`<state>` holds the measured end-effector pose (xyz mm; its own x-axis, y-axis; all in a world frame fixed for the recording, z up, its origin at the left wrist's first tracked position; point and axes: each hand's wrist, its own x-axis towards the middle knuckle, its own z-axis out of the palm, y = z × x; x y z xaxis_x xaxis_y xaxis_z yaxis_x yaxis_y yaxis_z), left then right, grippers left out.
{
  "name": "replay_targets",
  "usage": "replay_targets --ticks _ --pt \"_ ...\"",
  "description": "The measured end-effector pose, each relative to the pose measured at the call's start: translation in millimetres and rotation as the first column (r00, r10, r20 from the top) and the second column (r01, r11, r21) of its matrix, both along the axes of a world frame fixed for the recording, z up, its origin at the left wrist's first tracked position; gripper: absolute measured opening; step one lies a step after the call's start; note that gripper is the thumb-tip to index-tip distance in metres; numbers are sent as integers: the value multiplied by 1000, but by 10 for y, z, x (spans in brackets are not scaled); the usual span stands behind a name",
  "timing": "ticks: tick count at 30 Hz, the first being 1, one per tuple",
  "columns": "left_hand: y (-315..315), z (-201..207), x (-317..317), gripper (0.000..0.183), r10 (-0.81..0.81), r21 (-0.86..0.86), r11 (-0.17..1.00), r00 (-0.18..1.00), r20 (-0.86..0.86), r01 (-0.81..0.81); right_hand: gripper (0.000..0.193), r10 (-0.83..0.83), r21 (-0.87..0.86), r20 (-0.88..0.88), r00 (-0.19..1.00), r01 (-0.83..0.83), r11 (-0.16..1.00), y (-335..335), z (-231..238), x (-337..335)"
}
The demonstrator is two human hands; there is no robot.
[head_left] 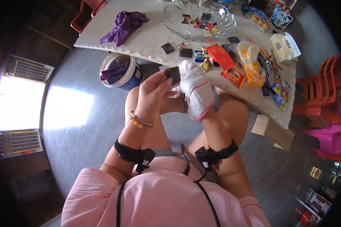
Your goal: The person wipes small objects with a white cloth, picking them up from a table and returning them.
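Just by the near edge of the table (pixel 155 36), our left hand (pixel 154 86) pinches a dark packet (pixel 173 75); our gloved right hand (pixel 197 89) curls beside it, its hold unclear

Pale tbl (pixel 151 42): purple cloth (pixel 123 28) L, glass bowl (pixel 201 37) mid, red pkt (pixel 219 56) R.

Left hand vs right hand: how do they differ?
Left hand is bare; right hand wears a white knit glove with pink cuff. Left hand pinches a dark square packet; right hand's grip is hidden. Left hand has wrist bracelets; right hand shows none. Both forearms wear black straps.
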<state>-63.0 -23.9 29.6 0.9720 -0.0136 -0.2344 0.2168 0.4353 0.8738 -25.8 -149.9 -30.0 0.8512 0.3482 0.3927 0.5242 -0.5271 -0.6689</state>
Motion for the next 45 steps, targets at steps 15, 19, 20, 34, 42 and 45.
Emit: replay_targets --ticks 15,19,20,34,42,45 --pt "-16 310 -37 39 -225 -157 964 973 -57 214 20 177 332 -287 941 -76 940 8 298 -28" --pt "-32 264 -39 37 -139 -82 988 987 -85 132 16 450 743 -481 753 78 664 43 282 -107" --pt "-53 271 -48 36 -86 54 994 994 -71 90 15 580 815 -567 585 298 497 12 421 -161" --pt "78 156 20 30 -95 -136 987 993 -71 84 22 140 247 -37 989 -127 961 -156 136 -65" --pt "-42 147 0 27 1 -113 994 996 -90 -11 30 273 510 44 961 -257 821 -72 186 -186" --pt "-27 132 -25 32 -16 79 997 1000 -17 17 33 433 683 -481 762 15 731 -32 249 -170"
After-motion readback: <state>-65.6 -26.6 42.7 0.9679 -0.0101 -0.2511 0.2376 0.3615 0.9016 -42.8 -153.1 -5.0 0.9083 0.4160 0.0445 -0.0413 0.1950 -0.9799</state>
